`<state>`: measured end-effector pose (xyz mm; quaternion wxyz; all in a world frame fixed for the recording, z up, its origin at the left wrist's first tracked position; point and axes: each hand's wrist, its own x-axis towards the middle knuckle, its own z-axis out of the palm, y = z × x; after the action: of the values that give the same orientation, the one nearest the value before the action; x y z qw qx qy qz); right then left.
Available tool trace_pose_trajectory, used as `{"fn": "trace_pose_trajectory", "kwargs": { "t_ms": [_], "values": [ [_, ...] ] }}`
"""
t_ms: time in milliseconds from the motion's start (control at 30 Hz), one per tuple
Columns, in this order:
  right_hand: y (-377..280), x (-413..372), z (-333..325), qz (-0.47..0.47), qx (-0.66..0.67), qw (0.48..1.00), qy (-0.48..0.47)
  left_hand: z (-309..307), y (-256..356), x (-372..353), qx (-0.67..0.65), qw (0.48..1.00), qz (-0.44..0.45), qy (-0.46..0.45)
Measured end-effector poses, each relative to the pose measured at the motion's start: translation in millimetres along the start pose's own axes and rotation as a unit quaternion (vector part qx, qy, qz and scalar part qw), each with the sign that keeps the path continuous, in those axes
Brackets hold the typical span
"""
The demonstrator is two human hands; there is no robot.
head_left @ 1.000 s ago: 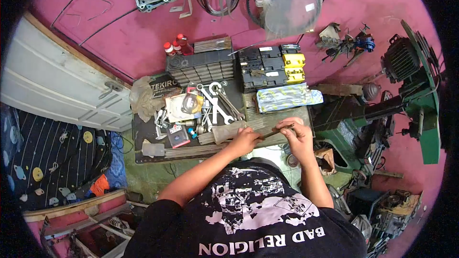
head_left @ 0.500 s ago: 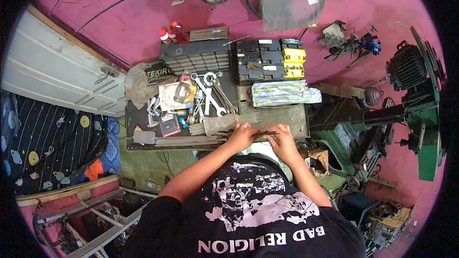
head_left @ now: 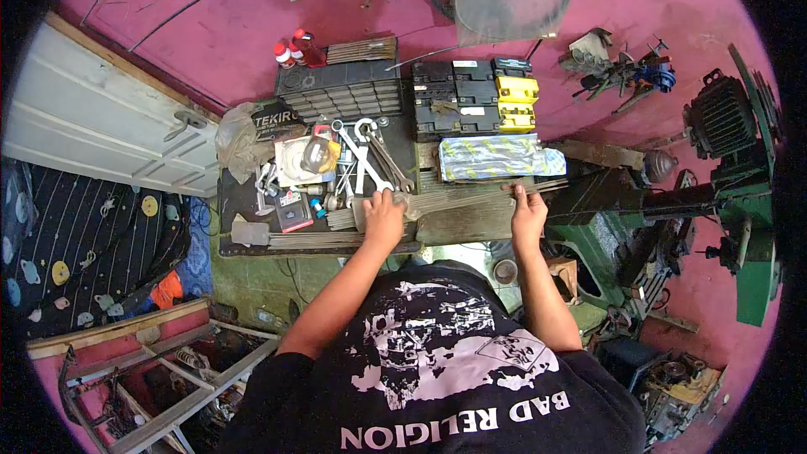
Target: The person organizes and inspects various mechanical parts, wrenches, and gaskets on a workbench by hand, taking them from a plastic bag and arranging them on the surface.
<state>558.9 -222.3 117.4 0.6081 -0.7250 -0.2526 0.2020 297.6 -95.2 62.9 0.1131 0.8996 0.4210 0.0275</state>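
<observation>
A bundle of thin grey welding rods (head_left: 458,201) lies slanted across the front of the worktable (head_left: 458,232), partly inside a brownish wrapper (head_left: 402,207). My left hand (head_left: 384,217) is closed over the wrapper, its fingers curled on the rods. At the bundle's right end, my right hand (head_left: 527,212) pinches rods between thumb and fingers, some tips sticking out past it. Another batch of rods (head_left: 324,240) lies along the front edge with a clear plastic sleeve (head_left: 250,233) at its left end. Large wrenches (head_left: 361,160) lie just behind my left hand.
Behind stand a black drawer organizer (head_left: 340,92), stacked batteries (head_left: 458,109) and a foil-like silver-yellow packet (head_left: 492,158). Red bottles (head_left: 308,49) sit on the organizer. A green machine (head_left: 748,202) stands at the right, a white door (head_left: 118,109) at the left.
My hands, close together at the table's front edge before, have spread apart. The left moved left onto the wrapper; the right moved right and forward to the rod ends.
</observation>
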Motion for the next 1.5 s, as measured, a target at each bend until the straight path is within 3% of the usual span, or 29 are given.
{"fn": "trace_pose_trajectory", "kwargs": {
  "t_ms": [67, 133, 200, 267, 367, 467, 533, 600, 667, 800, 867, 1000, 1133, 1200, 1267, 1333, 1400, 1433, 1500],
  "values": [
    [11.5, 2.7, 2.0, 0.017, 0.021, 1.0, 0.011, 2.8, 0.0, -1.1, 0.01, 1.0, -0.002, -0.017],
    [14.3, 2.2, 4.9, 0.144, -0.039, 0.988, 0.036, 10.1, -0.6, -2.8, -0.004, 1.0, 0.007, 0.009],
    [31.9, 2.7, 9.8, 0.119, 0.023, 0.992, 0.036, 11.2, 1.8, -1.2, -0.018, 0.999, 0.014, 0.035],
    [45.3, 7.4, 6.4, 0.133, 0.095, 0.985, 0.056, 6.7, 8.2, 2.9, -0.029, 0.997, -0.069, -0.006],
    [64.2, 16.6, -2.9, 0.149, 0.089, 0.984, 0.048, 13.6, 7.2, 10.5, 0.024, 0.997, -0.073, 0.012],
    [77.0, 17.3, -3.7, 0.172, 0.018, 0.984, 0.054, 22.0, 7.1, 15.8, 0.013, 0.996, -0.073, -0.04],
    [97.4, 13.5, 5.5, 0.217, 0.028, 0.973, 0.067, 23.6, 11.9, 14.8, -0.011, 0.997, -0.081, -0.011],
    [106.4, 7.1, 17.9, 0.243, 0.034, 0.968, 0.051, 22.2, 16.8, 13.7, -0.035, 0.995, -0.089, 0.016],
    [97.1, -8.7, 41.7, 0.323, 0.149, 0.935, 0.015, 12.9, 23.2, 12.9, -0.088, 0.993, -0.057, 0.046],
    [105.8, -28.1, 101.7, 0.467, 0.149, 0.872, -0.02, 11.3, 26.5, 13.7, -0.092, 0.994, -0.037, 0.038],
    [98.6, -38.5, 127.7, 0.476, 0.136, 0.866, -0.074, 6.9, 27.8, 12.8, -0.087, 0.994, -0.051, 0.032],
    [109.8, -45.7, 164.6, 0.487, 0.103, 0.863, -0.084, 7.6, 22.7, 5.3, -0.093, 0.993, -0.06, 0.031],
    [89.3, -42.4, 162.3, 0.531, 0.16, 0.83, -0.061, 4.8, 5.4, -12.1, -0.108, 0.994, -0.029, 0.022],
    [109.1, -37.5, 153.6, 0.52, 0.09, 0.837, -0.143, 1.1, -10.2, -25.2, -0.115, 0.993, -0.029, 0.002],
    [123.8, -36.6, 151.9, 0.536, 0.058, 0.828, -0.153, -3.4, -28.6, -40.6, -0.164, 0.983, -0.071, 0.036],
    [122.3, -39.0, 153.3, 0.531, 0.118, 0.827, -0.145, -1.6, -52.3, -53.5, -0.162, 0.982, -0.082, 0.06],
    [120.1, -42.5, 157.6, 0.529, 0.137, 0.826, -0.136, -6.5, -72.3, -65.5, -0.157, 0.968, -0.191, 0.044],
    [119.0, -45.4, 160.1, 0.528, 0.157, 0.825, -0.126, -8.1, -81.1, -70.1, -0.157, 0.968, -0.19, 0.043],
    [123.4, -49.5, 165.0, 0.513, 0.15, 0.833, -0.145, -8.7, -95.8, -78.3, -0.103, 0.944, -0.309, 0.052]
  ]
}}
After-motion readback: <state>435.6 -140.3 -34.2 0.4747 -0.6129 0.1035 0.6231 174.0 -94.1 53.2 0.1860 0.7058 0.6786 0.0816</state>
